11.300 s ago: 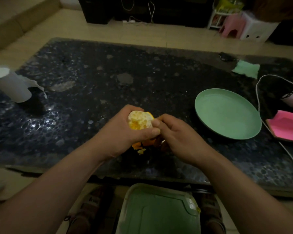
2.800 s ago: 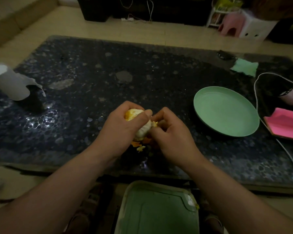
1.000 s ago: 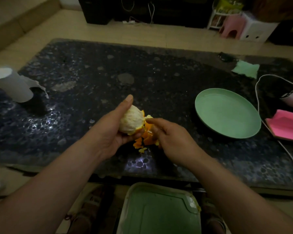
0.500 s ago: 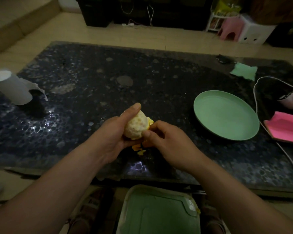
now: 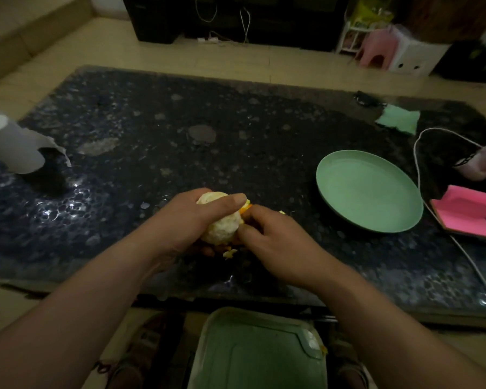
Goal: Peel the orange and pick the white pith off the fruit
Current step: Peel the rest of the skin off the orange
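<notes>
The orange [image 5: 222, 227] is mostly peeled and shows pale, pith-covered flesh. My left hand [image 5: 185, 223] wraps around it from the left, thumb lying across its top. My right hand [image 5: 270, 242] presses against the fruit's right side, fingertips pinched on a strip of orange peel [image 5: 244, 209] that still hangs on the fruit. Small peel scraps [image 5: 230, 252] lie on the table under the hands. The underside of the fruit is hidden by my fingers.
A green plate [image 5: 368, 189] sits on the dark pebbled table [image 5: 180, 141] to the right. A paper roll [image 5: 14, 147] stands far left, a pink pad [image 5: 472, 213] and white cable [image 5: 421, 175] far right. A green bin lid [image 5: 258, 352] lies below the table's near edge.
My left thumb has come down across the top of the orange and the fruit has turned. My right hand has closed in against its right side.
</notes>
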Demonstrator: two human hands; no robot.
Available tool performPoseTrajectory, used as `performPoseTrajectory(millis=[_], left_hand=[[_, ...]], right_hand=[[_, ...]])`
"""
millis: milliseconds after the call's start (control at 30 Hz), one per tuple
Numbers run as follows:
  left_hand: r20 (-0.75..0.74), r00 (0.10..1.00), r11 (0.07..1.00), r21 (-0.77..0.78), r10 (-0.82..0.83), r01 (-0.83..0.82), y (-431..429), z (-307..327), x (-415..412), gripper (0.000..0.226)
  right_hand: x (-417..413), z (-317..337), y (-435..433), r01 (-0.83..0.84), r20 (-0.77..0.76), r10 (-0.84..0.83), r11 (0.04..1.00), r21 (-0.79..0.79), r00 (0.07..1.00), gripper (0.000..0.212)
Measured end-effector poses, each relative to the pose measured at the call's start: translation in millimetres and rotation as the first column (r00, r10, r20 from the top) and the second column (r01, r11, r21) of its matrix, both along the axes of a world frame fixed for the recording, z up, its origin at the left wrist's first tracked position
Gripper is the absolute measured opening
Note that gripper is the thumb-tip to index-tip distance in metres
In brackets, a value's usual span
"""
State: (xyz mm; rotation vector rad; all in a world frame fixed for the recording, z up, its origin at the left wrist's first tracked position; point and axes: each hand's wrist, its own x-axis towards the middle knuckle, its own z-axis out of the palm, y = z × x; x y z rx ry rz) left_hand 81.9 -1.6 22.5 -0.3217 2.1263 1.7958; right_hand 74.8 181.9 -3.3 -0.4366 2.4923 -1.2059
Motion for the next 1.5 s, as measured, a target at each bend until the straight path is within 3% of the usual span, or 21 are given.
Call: performPoseTrajectory(millis=[233, 367, 533, 800, 1000, 1200, 1300, 1400, 1500], left_hand=[[-0.114, 0.99, 0.996, 0.037, 0.086, -0.083, 7, -7, 1, 0.029], [-0.141, 0.983, 0.993, 0.025, 0.119, -0.117, 10, -12, -1, 0.029], [-0.069, 0.98, 0.973, 0.156, 0.184, -0.172, 7, -13, -3, 0.036], [-0.02, 0.974, 0.937, 0.277, 0.225, -0.211, 10, -8, -1, 0.039], [-0.106, 0.96, 0.954, 0.183, 0.259, -0.237, 12, -14, 0, 0.035], [-0.074, 0.952, 0.932, 0.241, 0.297, -0.272, 12, -11, -1, 0.037], [-0.155, 0.943, 0.951, 0.152, 0.293, -0.27, 15, -14, 0, 0.033], [-0.235, 0.94, 0.969, 0.072, 0.248, -0.237, 18, -16, 3, 0.031], [-0.211, 0.947, 0.969, 0.085, 0.243, -0.23, 17, -15, 3, 0.035]], right_hand=[[-4, 5, 0, 0.047, 0.014, -0.046, 0.997, -0.064, 0.999, 0.005], [-1, 6, -4, 0.148, 0.092, -0.135, 0.977, -0.155, 0.987, 0.01], [3, 2, -7, 0.184, 0.147, -0.15, 0.95, -0.251, 0.978, 0.019], [6, -1, -13, 0.203, 0.033, -0.202, 0.941, -0.271, 0.979, 0.034], [4, -2, -17, 0.224, 0.013, -0.227, 0.95, -0.217, 0.974, 0.018], [3, 1, -15, 0.273, 0.21, -0.209, 0.896, -0.351, 0.955, 0.019], [3, 2, -14, 0.256, 0.304, -0.147, 0.897, -0.361, 0.941, 0.02], [2, 3, -12, 0.247, 0.267, -0.154, 0.899, -0.361, 0.951, 0.012], [1, 0, -10, 0.227, 0.178, -0.17, 0.899, -0.376, 0.969, 0.008]])
